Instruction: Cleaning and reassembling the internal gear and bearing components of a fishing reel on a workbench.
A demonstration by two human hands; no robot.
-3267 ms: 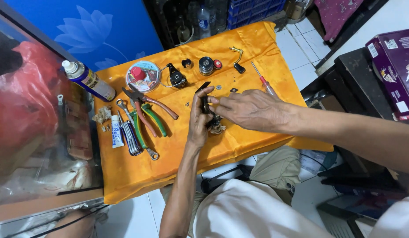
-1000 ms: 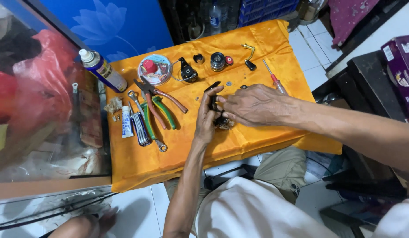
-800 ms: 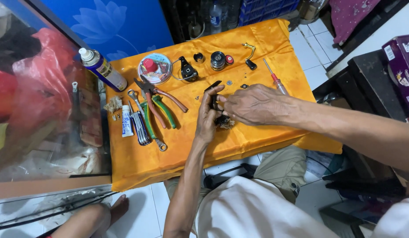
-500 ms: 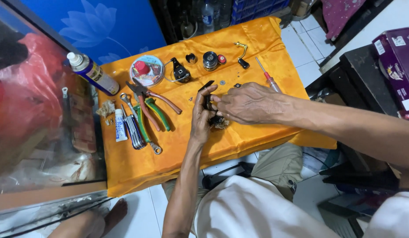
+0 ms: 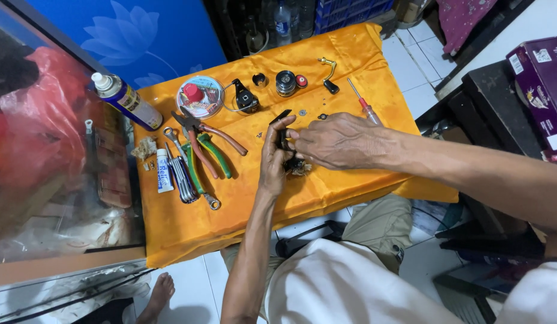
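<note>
My left hand point(image 5: 273, 157) and my right hand point(image 5: 335, 141) meet over the middle of an orange cloth point(image 5: 242, 204). Together they grip a small black mechanical part point(image 5: 285, 137), which looks like a fishing reel body; my fingers hide most of it. A dark greasy bit point(image 5: 299, 167) lies just under my hands. Small screws and washers point(image 5: 303, 112) lie on the cloth just beyond my fingers.
Pliers point(image 5: 209, 153), a bunch of hex keys point(image 5: 182, 179), a small tube point(image 5: 163, 171), a spray can point(image 5: 126, 101), a round tin point(image 5: 199, 96), black reel parts point(image 5: 245, 97), a spool point(image 5: 285, 83), a crank handle point(image 5: 328, 72) and a red screwdriver point(image 5: 363, 103) lie around. A purple box point(image 5: 539, 90) sits at right.
My hands stay together on the black part, with only small finger movements. The view has shifted slightly as my head moved.
</note>
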